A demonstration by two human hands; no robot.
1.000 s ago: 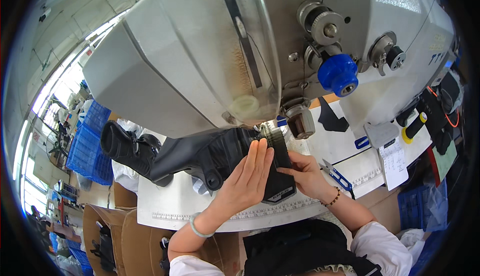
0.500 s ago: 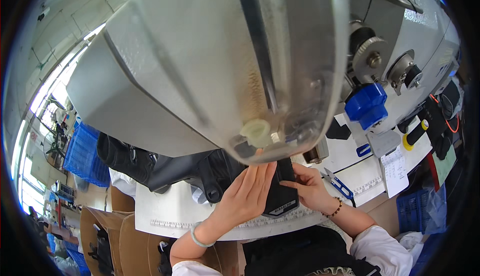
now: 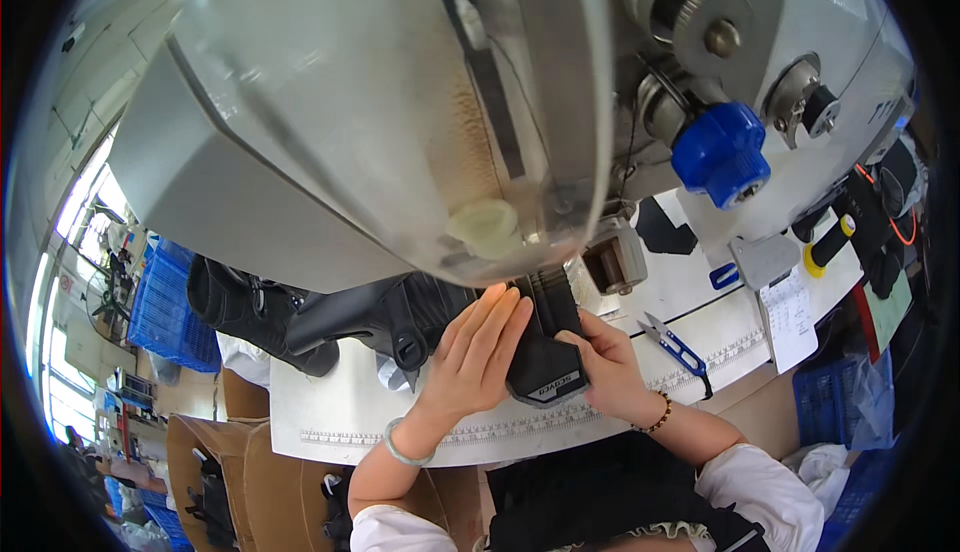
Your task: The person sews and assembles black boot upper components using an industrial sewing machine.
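Observation:
A long black boot-like piece (image 3: 330, 317) lies across the white work table (image 3: 330, 422), under the head of a large grey sewing machine (image 3: 380, 122). My left hand (image 3: 475, 352) lies flat on the black material with fingers stretched toward the machine. My right hand (image 3: 605, 362) pinches the right edge of the narrow black end (image 3: 545, 377) of the piece. A clear curved guard (image 3: 500, 222) hides the needle area.
Blue-handled snips (image 3: 675, 344) lie on the table right of my hand. A blue knob (image 3: 722, 152) sticks out of the machine. Paper sheets (image 3: 790, 317) and black tools (image 3: 860, 222) sit at right. Blue crates (image 3: 160, 302) and cardboard boxes (image 3: 215, 462) stand at left.
The view has moved closer under the machine head, so the guard now covers more. Both hands stay on the black piece, which sits slightly further under the machine.

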